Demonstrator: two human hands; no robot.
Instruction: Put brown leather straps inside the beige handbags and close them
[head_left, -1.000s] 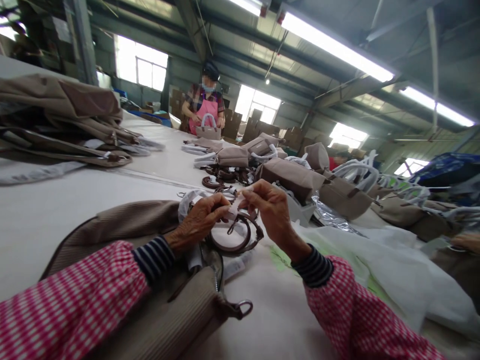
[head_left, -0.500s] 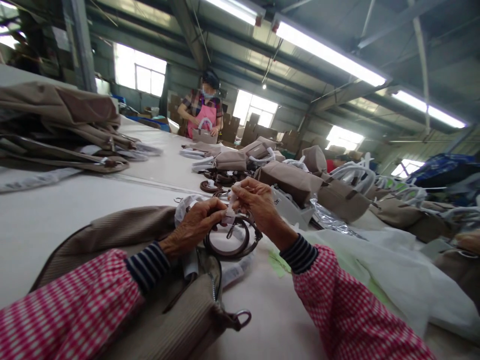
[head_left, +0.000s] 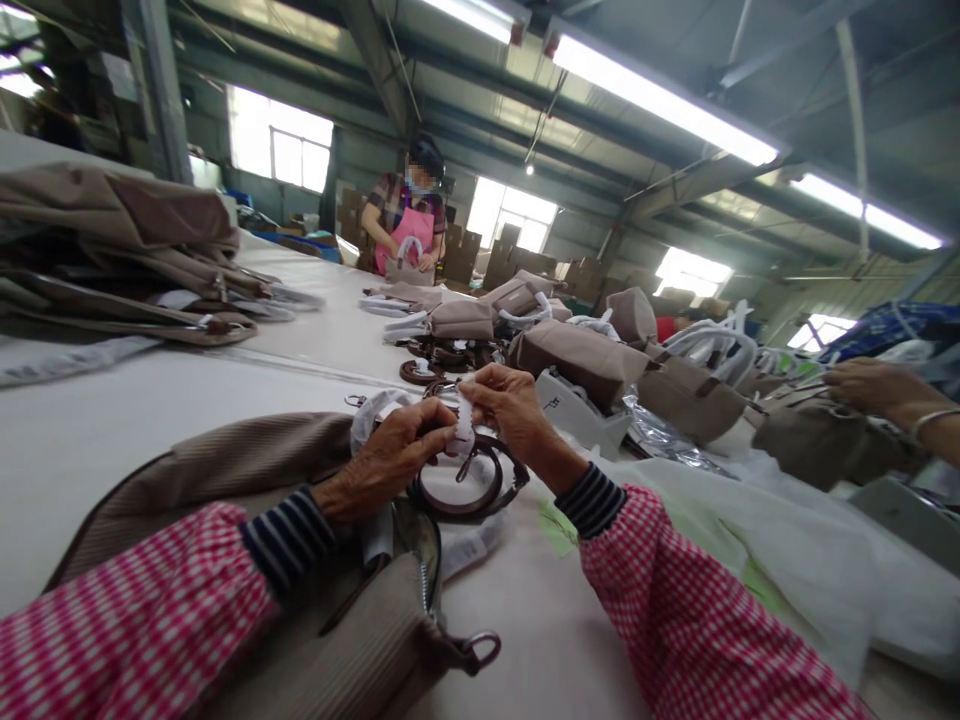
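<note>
1. Over the tan bag [head_left: 300, 470] on the table [head_left: 112, 420]: coiled strap [head_left: 459, 510], between both wrists.
2. Pinched on the white wrap [head_left: 464, 425] at the strap's top: left hand [head_left: 394, 455], fingers curled.
3. Gripping the same wrap from the other side: right hand [head_left: 510, 410], fingertips close to the left's.
4. Far right: another person's hand [head_left: 874, 385] on piled bags [head_left: 810, 440]; at the far end, a person in a pink apron [head_left: 411, 225].

bare tabletop [head_left: 135, 420] open to the left, piled bags [head_left: 600, 360] crowding right, bag stack [head_left: 127, 250] far left
</note>
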